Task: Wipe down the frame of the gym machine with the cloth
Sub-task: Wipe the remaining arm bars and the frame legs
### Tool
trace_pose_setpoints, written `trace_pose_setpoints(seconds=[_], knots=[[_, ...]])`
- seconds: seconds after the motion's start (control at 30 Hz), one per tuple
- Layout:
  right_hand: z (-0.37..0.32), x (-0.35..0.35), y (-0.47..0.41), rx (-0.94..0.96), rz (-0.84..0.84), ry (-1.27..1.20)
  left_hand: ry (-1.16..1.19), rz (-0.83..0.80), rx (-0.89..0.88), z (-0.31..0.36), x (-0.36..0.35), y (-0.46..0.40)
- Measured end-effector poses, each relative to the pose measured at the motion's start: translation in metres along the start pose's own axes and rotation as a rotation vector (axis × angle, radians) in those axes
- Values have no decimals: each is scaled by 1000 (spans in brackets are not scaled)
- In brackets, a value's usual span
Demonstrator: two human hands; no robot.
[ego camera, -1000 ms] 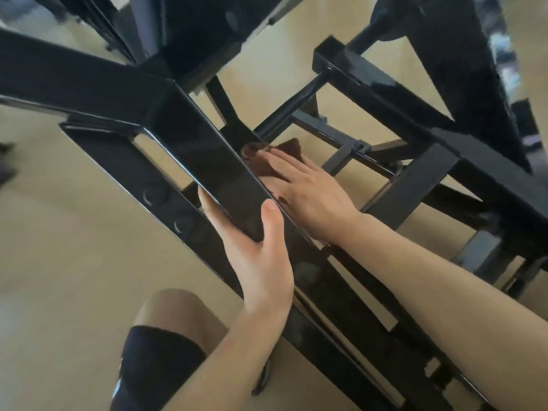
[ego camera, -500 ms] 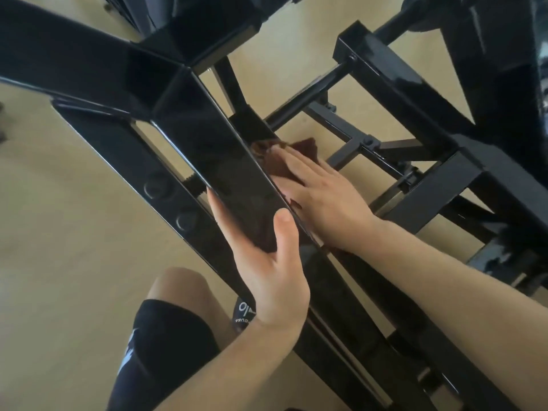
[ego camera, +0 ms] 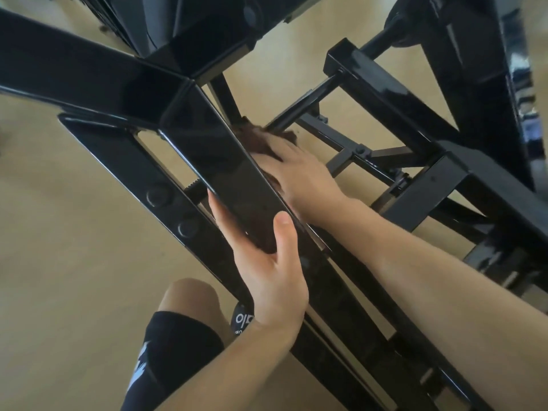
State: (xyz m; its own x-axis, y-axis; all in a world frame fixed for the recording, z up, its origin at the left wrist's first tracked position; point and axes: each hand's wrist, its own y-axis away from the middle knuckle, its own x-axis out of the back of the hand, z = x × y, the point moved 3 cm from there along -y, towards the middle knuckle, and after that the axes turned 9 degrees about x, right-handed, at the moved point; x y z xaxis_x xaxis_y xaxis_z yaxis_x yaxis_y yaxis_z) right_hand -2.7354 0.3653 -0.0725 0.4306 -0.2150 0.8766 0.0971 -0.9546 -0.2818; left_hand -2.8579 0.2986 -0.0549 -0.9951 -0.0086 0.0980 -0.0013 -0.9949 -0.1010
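The gym machine's glossy black frame fills the view, and its slanted beam (ego camera: 213, 155) runs from the upper-left joint down to the lower right. My left hand (ego camera: 267, 274) grips this beam from below, thumb on its top face and fingers under its left edge. My right hand (ego camera: 302, 173) lies flat on the beam's right side and presses a dark brown cloth (ego camera: 255, 137) against it. Only the cloth's upper end shows beyond the fingertips.
More black bars and a square-section crosspiece (ego camera: 385, 93) crowd the right side behind my right arm. A bolted flat plate (ego camera: 166, 200) runs left of the beam. Beige floor (ego camera: 74, 262) lies below. My knee (ego camera: 186, 298) and black shorts (ego camera: 166, 351) are at the bottom.
My right hand has slid the cloth up the beam's side towards the joint. My left hand keeps its grip on the beam.
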Motion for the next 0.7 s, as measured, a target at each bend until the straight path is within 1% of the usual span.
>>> trace_pose_setpoints(seconds=[0.13,0.23,0.33,0.4,0.53,0.6,0.7], knots=[[8,-9,95,-36,-56,17,36,-33,-14,1,-1,0],[6,-10,137,-77,-77,65,21,-34,-34,1,0,2],[6,-11,134,-58,-69,85,14,-13,-44,1,-1,2],[6,-11,117,-55,-28,74,16,10,-65,-1,-1,1],[6,-18,82,-147,88,53,16,26,-75,-9,-2,-3],[6,-21,81,-181,133,42,32,27,-81,-10,0,-3],[5,-20,103,-200,174,40,89,-2,-98,-14,1,-4]])
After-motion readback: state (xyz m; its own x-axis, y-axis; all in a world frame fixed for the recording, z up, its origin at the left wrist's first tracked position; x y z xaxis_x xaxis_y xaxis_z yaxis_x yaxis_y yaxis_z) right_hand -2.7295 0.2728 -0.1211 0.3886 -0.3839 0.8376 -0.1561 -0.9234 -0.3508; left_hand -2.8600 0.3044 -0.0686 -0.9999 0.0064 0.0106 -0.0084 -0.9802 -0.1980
